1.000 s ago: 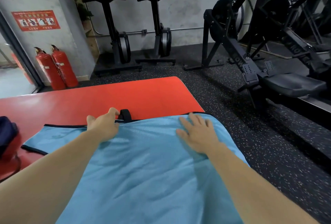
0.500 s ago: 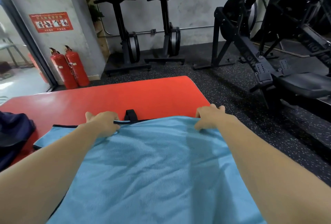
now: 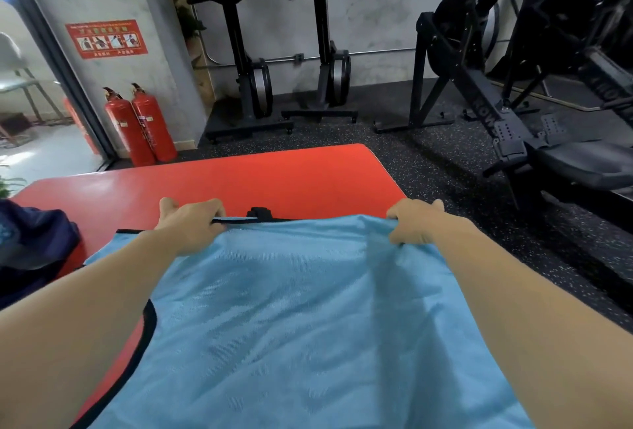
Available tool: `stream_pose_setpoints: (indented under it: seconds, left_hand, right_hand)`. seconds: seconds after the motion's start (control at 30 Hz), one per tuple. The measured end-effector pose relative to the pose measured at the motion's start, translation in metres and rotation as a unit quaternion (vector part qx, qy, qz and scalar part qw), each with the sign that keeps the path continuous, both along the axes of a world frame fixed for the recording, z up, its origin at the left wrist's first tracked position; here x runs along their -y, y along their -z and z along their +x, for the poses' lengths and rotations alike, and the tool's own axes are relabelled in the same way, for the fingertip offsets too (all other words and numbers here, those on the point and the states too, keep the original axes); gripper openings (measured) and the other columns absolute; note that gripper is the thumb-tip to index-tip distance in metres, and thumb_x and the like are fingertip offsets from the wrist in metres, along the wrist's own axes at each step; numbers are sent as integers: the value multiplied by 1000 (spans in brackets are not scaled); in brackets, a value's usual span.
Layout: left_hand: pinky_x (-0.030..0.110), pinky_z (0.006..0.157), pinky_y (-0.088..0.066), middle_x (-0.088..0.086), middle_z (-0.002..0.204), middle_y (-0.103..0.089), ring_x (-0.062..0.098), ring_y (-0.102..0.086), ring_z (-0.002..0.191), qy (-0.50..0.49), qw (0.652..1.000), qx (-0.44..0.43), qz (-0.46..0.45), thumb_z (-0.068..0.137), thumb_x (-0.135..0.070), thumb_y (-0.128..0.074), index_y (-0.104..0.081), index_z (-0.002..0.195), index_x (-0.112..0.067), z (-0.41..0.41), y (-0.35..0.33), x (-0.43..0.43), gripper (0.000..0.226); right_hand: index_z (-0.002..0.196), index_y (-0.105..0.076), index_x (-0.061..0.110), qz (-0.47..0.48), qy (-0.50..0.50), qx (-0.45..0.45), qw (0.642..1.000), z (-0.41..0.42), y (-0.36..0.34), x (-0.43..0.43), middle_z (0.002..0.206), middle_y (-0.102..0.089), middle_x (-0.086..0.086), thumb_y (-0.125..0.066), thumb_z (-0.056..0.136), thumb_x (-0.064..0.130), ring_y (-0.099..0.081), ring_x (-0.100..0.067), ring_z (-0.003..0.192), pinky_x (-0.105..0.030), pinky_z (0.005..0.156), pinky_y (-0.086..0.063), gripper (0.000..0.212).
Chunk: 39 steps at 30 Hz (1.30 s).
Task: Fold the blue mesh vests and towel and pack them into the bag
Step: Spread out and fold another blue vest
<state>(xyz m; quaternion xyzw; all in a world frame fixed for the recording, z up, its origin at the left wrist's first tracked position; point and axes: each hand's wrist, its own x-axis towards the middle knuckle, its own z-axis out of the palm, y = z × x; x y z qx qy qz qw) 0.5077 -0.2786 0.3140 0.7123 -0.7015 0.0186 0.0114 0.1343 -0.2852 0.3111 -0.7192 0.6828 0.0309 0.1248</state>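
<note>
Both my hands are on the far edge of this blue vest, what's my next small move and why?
Probably lift that edge back toward you to fold the blue mesh vest in half: the left hand and right hand both grip its far edge, and it lies spread open on the red surface.

You have even, moderately bright indoor light. Daylight blows out the doorway (image 3: 24, 92) at your left. Soft shadows fall across the blue vest (image 3: 291, 308). Straight lines bend at the edges, and detail is slightly soft throughout.
</note>
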Motion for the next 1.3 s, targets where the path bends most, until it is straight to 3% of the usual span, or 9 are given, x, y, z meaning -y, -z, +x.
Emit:
stream_pose_setpoints:
  seconds: [0.17,0.4,0.5,0.6,0.7,0.93,1.03,1.2,1.3]
  left_hand:
    - [40,98,-17,-10,69,-60,12,-53,77,-18,999,38,-30,100,-39,-42,-51,81,-25,20,-16,-11,25]
    - [38,97,-18,-4,78,-63,24,-57,81,21,979,-37,-199,97,-36,-54,-58,88,-26,34,-55,-90,15]
    - [34,92,-18,-11,73,-63,19,-54,74,78,976,-68,-192,93,-37,-58,-59,82,-29,29,-38,-153,14]
    - [37,91,-22,-16,67,-60,13,-50,65,125,983,-35,-133,83,-46,-53,-60,77,-33,22,-4,-208,16]
    - [38,95,-20,-18,71,-59,6,-54,73,99,994,-13,-51,85,-42,-55,-57,76,-33,15,20,-241,13]
    - [30,80,-15,-18,70,-59,4,-55,72,117,977,-43,-170,74,-36,-53,-59,77,-37,12,7,-269,7]
    - [39,89,-22,-18,70,-61,8,-64,73,143,986,-15,-85,70,-35,-56,-64,79,-38,14,29,-289,12]
    - [44,108,-10,-17,78,-61,6,-63,85,105,993,37,-35,84,-37,-57,-63,88,-39,6,26,-299,7]
    - [45,108,-11,-15,71,-63,9,-64,73,106,991,45,-68,77,-34,-46,-63,82,-35,1,19,-305,18]
  right_hand:
    - [75,-57,20,-97,-5,-92,991,-2,-17,-4,81,-57,4,-57,78,12,-52,-19,79,-49,104,-22,9]
    - [83,-47,24,-239,17,-54,969,-17,-47,-57,80,-51,6,-52,79,8,-47,-21,82,-39,83,-24,17]
    - [89,-49,27,-233,17,-47,971,-30,-23,-104,82,-51,6,-56,81,12,-52,-23,97,-39,90,-24,19]
    - [105,-53,33,-150,10,-86,985,-40,7,-152,89,-48,8,-57,84,17,-48,-18,110,-40,97,-24,26]
    - [109,-54,30,-127,21,-110,986,-45,17,-175,93,-49,5,-54,86,17,-46,-18,113,-41,99,-26,27]
    - [94,-54,27,-224,37,-134,965,-57,-3,-200,86,-57,7,-57,77,8,-44,-18,101,-39,88,-24,26]
    - [101,-53,32,-149,14,-143,978,-64,12,-220,98,-57,9,-55,83,14,-44,-17,113,-43,98,-25,25]
    - [117,-52,35,-121,8,-111,986,-64,10,-229,115,-59,6,-57,84,22,-40,-18,120,-46,103,-24,36]
    - [103,-59,37,-135,2,-120,983,-58,8,-233,114,-59,5,-57,83,19,-40,-19,116,-44,101,-25,27]
